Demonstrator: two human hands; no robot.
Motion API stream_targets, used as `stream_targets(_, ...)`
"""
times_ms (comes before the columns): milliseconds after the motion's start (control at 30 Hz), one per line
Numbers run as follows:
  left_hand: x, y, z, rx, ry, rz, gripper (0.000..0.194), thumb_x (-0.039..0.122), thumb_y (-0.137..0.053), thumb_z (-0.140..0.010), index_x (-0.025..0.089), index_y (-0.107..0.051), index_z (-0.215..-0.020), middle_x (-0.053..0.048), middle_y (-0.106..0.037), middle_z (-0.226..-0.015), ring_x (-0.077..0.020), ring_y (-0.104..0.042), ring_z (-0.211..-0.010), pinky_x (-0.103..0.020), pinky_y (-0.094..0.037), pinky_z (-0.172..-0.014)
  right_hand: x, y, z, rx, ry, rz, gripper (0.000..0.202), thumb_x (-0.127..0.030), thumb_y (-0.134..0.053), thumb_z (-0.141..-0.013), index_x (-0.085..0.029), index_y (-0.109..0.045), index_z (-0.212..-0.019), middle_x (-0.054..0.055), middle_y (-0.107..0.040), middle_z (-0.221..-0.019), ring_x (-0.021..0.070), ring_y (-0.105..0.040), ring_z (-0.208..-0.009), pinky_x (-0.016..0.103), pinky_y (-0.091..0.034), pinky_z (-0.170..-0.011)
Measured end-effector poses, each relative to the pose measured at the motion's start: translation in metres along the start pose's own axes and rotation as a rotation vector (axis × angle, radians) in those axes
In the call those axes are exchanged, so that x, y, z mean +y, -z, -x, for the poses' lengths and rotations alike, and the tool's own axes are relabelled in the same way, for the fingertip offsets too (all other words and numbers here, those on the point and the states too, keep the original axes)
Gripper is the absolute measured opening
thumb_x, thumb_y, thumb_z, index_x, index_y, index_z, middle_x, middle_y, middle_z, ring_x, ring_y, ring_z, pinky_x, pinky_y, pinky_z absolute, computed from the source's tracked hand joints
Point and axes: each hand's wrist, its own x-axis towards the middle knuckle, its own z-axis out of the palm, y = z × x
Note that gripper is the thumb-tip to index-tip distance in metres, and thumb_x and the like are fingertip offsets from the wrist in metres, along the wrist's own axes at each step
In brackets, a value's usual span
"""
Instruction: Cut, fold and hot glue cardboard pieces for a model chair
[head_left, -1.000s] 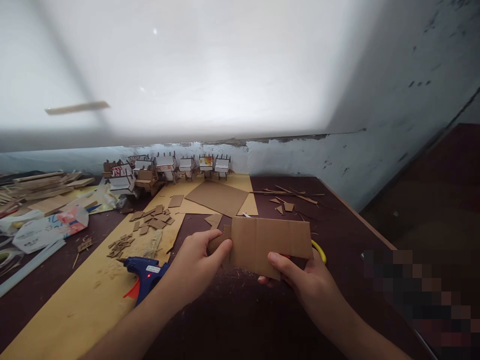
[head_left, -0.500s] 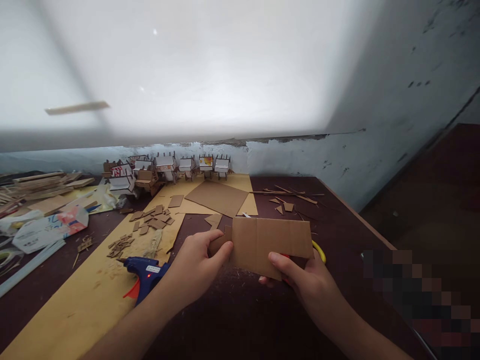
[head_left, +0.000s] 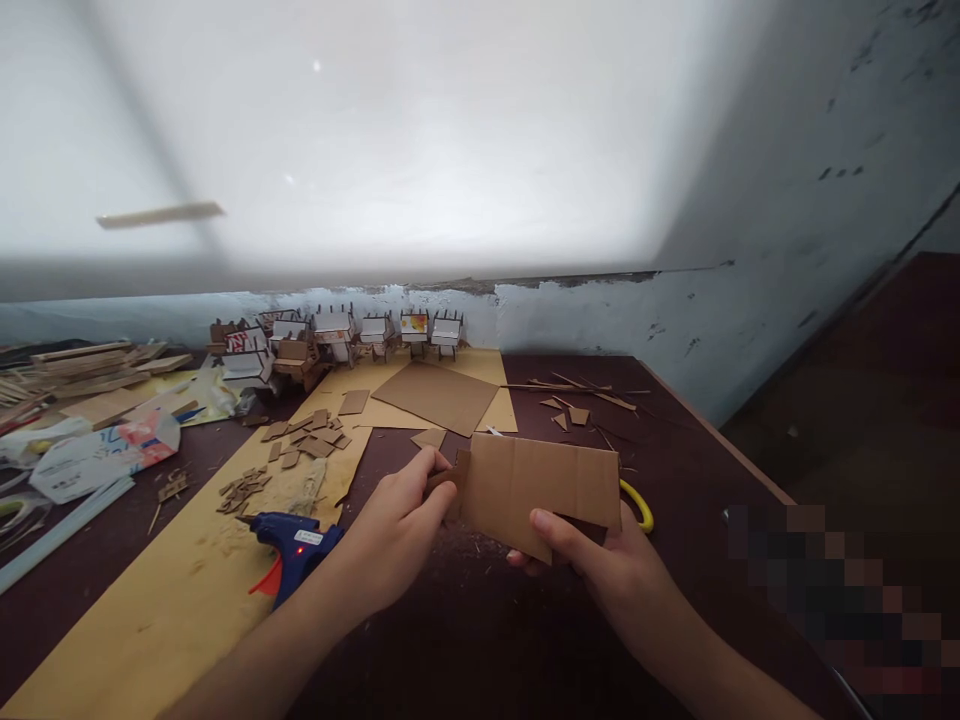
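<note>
My right hand (head_left: 611,555) grips a larger cardboard piece (head_left: 540,485) from below, thumb on its near face. At that piece's left edge, my left hand (head_left: 409,515) pinches a small, darker cardboard piece (head_left: 461,475). The two pieces touch or overlap; whether they are joined I cannot tell. Behind the cardboard, a yellow handle loop (head_left: 637,505) shows, and the rest of that tool is mostly hidden. A blue glue gun (head_left: 292,540) with a red trigger and a lit red light lies left of my left forearm.
Small cardboard pieces (head_left: 315,435) and a flat cardboard sheet (head_left: 439,397) lie on yellow paper (head_left: 172,600). Several small cardboard models (head_left: 334,330) line the wall. Thin sticks (head_left: 577,387) and offcuts lie at the back right. Wood strips (head_left: 82,365) and wrappers crowd the left.
My left hand has shifted slightly, its thumb moving down and left. The larger cardboard piece has tilted a little, its lower edge moving left. Both hands keep their hold.
</note>
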Motion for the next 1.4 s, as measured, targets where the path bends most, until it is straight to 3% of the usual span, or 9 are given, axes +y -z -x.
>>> stream_targets(400, -0.001, 0.001, -0.003, 0.004, -0.009, 0.061, 0.017, 0.031, -0.047, -0.095, 0.022, -0.054, -0.082, 0.002, -0.055, -0.073, -0.0174, -0.051, -0.070, -0.028, -0.039, -0.065, -0.002, -0.002, 0.000, 0.018, -0.005, -0.004, 0.035, -0.041, -0.077, -0.086, -0.019, -0.072, -0.113, 0.007, -0.074, -0.099, 0.0229, -0.070, -0.078, 0.040, -0.066, -0.072)
stream_targets(633, 0.000, 0.002, -0.004, -0.003, -0.010, 0.055, 0.018, 0.033, -0.047, -0.096, 0.022, -0.053, -0.082, 0.003, -0.053, -0.073, -0.0169, -0.050, -0.071, -0.027, -0.039, -0.066, -0.003, -0.002, 0.001, 0.024, -0.017, -0.026, 0.039, -0.044, -0.079, -0.083, -0.019, -0.074, -0.112, 0.010, -0.073, -0.105, 0.0294, -0.069, -0.094, 0.045, -0.067, -0.075)
stream_targets(933, 0.005, 0.005, -0.002, -0.051, -0.005, 0.218, 0.018, 0.036, -0.052, -0.095, 0.021, -0.058, -0.087, 0.000, -0.059, -0.082, -0.0172, -0.054, -0.077, -0.028, -0.042, -0.069, -0.002, 0.000, -0.001, 0.119, -0.061, -0.062, 0.039, -0.047, -0.083, -0.080, -0.019, -0.077, -0.107, 0.009, -0.072, -0.112, 0.0315, -0.067, -0.107, 0.034, -0.068, -0.070)
stream_targets(1033, 0.006, 0.005, -0.002, -0.072, -0.031, 0.272, 0.019, 0.037, -0.053, -0.096, 0.021, -0.058, -0.088, -0.001, -0.061, -0.084, -0.0181, -0.057, -0.080, -0.028, -0.045, -0.069, -0.001, 0.000, 0.000, 0.160, -0.050, -0.042, 0.038, -0.049, -0.083, -0.080, -0.018, -0.077, -0.101, 0.009, -0.073, -0.107, 0.0295, -0.069, -0.100, 0.031, -0.067, -0.065)
stream_targets(1200, 0.006, 0.005, -0.002, -0.083, -0.036, 0.234, 0.019, 0.038, -0.056, -0.095, 0.021, -0.063, -0.090, -0.002, -0.065, -0.085, -0.0194, -0.061, -0.081, -0.028, -0.046, -0.067, 0.000, 0.002, -0.001, 0.162, -0.058, 0.035, 0.035, -0.049, -0.078, -0.085, -0.017, -0.077, -0.097, 0.004, -0.073, -0.085, 0.0164, -0.068, -0.067, 0.026, -0.062, -0.063)
stream_targets(1300, 0.009, 0.005, 0.000, -0.091, -0.034, 0.222, 0.021, 0.040, -0.059, -0.093, 0.020, -0.065, -0.093, -0.004, -0.066, -0.083, -0.0206, -0.063, -0.081, -0.028, -0.047, -0.065, 0.001, 0.002, -0.003, 0.133, -0.032, 0.045, 0.032, -0.049, -0.076, -0.087, -0.017, -0.076, -0.089, 0.002, -0.071, -0.075, 0.0146, -0.065, -0.063, 0.023, -0.059, -0.060)
stream_targets(1400, 0.012, 0.005, 0.001, -0.117, -0.035, 0.249, 0.023, 0.041, -0.064, -0.090, 0.018, -0.066, -0.091, -0.004, -0.067, -0.082, -0.0214, -0.064, -0.081, -0.028, -0.048, -0.066, 0.002, 0.003, -0.005, 0.105, -0.006, 0.012, 0.032, -0.048, -0.077, -0.086, -0.018, -0.076, -0.099, 0.002, -0.070, -0.077, 0.0148, -0.063, -0.063, 0.024, -0.058, -0.056)
